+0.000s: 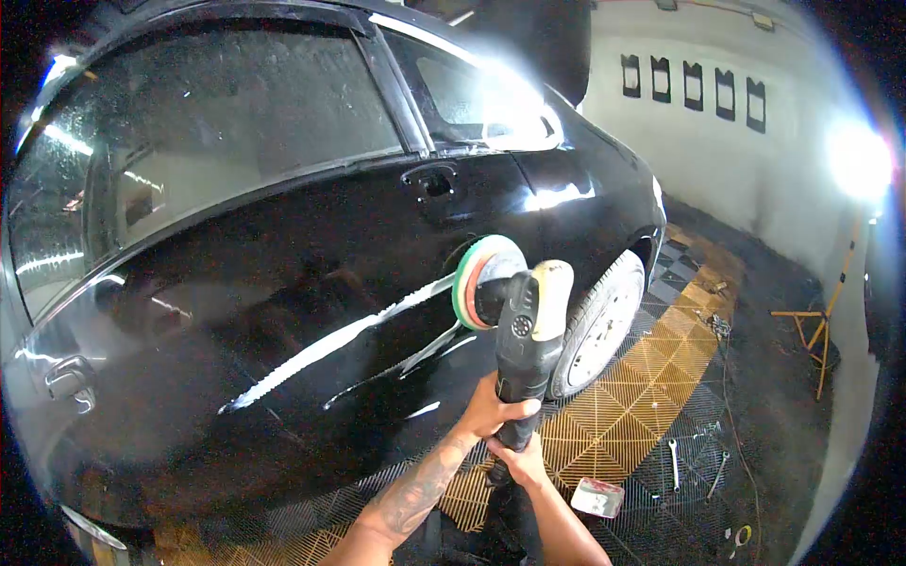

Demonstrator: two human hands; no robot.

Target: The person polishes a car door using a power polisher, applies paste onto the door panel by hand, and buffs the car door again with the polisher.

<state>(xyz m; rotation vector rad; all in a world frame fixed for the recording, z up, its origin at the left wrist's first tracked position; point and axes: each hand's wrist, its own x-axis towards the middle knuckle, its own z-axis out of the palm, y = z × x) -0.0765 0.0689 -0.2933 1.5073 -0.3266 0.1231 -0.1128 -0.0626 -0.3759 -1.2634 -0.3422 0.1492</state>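
Note:
A black polisher (527, 349) with a round green, white and orange pad (470, 283) points up and to the left, its pad at the rear door of a black car (311, 274). My left hand (495, 407), on a tattooed forearm, is wrapped round the polisher's body. Lower on the same handle, my right hand (521, 460) is closed round it. A long white streak (340, 347) runs across the door down to the left from the pad. Shorter white streaks lie below it.
The car's rear wheel (604, 325) is right of the polisher. On the tiled floor (604, 424) lie a small container (597, 498), a wrench (674, 464) and a cable (741, 443). A lit lamp (861, 162) stands on a yellow tripod (823, 325) by the wall.

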